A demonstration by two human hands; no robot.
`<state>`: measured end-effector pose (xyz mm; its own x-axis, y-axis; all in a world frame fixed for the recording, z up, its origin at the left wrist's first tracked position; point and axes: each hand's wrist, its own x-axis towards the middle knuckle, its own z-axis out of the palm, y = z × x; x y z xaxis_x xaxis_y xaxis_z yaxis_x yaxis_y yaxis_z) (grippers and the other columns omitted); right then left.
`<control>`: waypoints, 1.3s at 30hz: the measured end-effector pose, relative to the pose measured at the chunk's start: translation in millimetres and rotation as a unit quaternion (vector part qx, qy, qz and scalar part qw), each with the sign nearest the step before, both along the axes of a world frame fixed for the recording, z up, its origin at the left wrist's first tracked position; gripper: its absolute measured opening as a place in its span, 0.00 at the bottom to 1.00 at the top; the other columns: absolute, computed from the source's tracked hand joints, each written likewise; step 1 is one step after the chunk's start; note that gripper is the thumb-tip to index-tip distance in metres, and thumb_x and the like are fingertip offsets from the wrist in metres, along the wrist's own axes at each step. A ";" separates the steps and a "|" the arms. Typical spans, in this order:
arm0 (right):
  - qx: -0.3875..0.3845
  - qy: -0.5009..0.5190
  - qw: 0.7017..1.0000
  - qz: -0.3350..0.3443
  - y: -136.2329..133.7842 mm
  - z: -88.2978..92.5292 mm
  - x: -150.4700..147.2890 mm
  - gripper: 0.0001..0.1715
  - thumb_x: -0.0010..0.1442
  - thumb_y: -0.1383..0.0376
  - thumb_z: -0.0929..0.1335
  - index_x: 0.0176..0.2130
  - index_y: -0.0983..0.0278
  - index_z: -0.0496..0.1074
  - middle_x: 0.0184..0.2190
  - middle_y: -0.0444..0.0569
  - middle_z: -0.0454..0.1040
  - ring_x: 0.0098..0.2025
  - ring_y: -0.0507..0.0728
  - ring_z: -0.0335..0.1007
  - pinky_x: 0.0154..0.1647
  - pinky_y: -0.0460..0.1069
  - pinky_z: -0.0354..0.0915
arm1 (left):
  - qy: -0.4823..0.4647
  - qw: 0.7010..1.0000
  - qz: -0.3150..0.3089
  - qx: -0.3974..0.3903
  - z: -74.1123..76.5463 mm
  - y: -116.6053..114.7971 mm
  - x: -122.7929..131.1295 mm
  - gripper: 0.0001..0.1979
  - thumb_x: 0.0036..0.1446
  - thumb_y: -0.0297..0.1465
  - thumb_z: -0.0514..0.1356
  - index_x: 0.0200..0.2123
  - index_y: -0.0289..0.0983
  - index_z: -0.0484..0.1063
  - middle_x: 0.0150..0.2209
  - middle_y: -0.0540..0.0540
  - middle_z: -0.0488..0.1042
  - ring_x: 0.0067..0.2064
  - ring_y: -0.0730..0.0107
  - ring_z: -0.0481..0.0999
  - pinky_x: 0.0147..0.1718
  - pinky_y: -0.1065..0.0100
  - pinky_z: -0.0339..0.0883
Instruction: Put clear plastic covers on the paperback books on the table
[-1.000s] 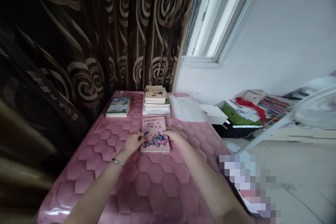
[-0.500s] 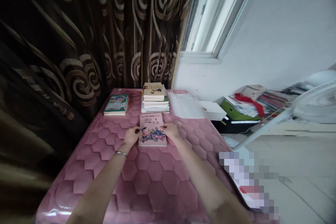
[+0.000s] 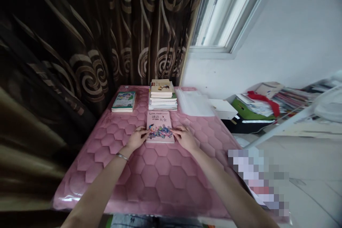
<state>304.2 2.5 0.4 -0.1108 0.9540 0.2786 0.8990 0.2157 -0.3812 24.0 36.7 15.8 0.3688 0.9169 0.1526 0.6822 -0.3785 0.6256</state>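
Note:
A pink children's book point(image 3: 159, 126) with cartoon figures on its cover lies flat on the pink quilted table cover point(image 3: 149, 174). My left hand point(image 3: 136, 138) rests at the book's lower left edge, fingers spread and touching it. My right hand point(image 3: 185, 136) lies flat at the lower right edge, fingertips on the book. A thin bracelet sits on my left wrist. Behind the book stands a stack of books point(image 3: 162, 94). A green-covered book point(image 3: 124, 101) lies to the left of the stack.
A pile of clear plastic sleeves point(image 3: 193, 102) lies at the table's back right. A dark swirl-patterned curtain point(image 3: 88, 35) hangs behind and to the left. A white box point(image 3: 223, 109), cluttered papers and books point(image 3: 267, 101) and a white fan point(image 3: 330, 105) stand to the right.
The view has pulled back slightly. Both hands have slid from the book's sides down toward its lower corners; the book stays flat on the table.

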 end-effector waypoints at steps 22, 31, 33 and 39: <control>0.025 0.009 0.998 0.059 -36.7 22.9 -74.5 0.13 0.54 0.61 0.70 0.42 0.51 0.76 0.50 0.45 0.70 0.53 0.60 0.58 0.48 0.53 0.55 | 0.120 0.976 -0.103 0.150 13.8 -26.8 21.3 0.05 0.53 0.29 0.61 0.33 0.42 0.78 0.41 0.48 0.75 0.48 0.63 0.69 0.49 0.58 0.53; 0.049 -0.011 0.996 0.075 -25.3 10.1 -50.7 0.06 0.57 0.57 0.70 0.36 0.49 0.78 0.46 0.41 0.75 0.50 0.58 0.62 0.48 0.54 0.52 | 0.056 0.984 -0.128 0.113 2.0 -7.2 -4.3 0.01 0.50 0.32 0.66 0.29 0.43 0.79 0.44 0.50 0.78 0.47 0.65 0.73 0.49 0.62 0.59; 0.053 -0.011 0.996 0.070 -27.8 8.3 -34.5 0.06 0.57 0.58 0.70 0.36 0.49 0.78 0.47 0.41 0.75 0.50 0.57 0.63 0.49 0.54 0.52 | 0.040 0.985 -0.126 0.114 -1.0 -6.0 -13.4 0.01 0.50 0.31 0.66 0.28 0.43 0.79 0.45 0.50 0.78 0.46 0.66 0.74 0.48 0.63 0.61; 0.037 -0.016 0.999 0.028 -32.1 -3.1 4.4 0.06 0.57 0.58 0.69 0.34 0.50 0.79 0.47 0.42 0.75 0.51 0.58 0.63 0.49 0.55 0.55 | 0.017 0.985 -0.120 0.121 -6.0 -7.3 -22.8 0.03 0.52 0.31 0.64 0.28 0.44 0.79 0.46 0.50 0.78 0.44 0.68 0.74 0.47 0.64 0.63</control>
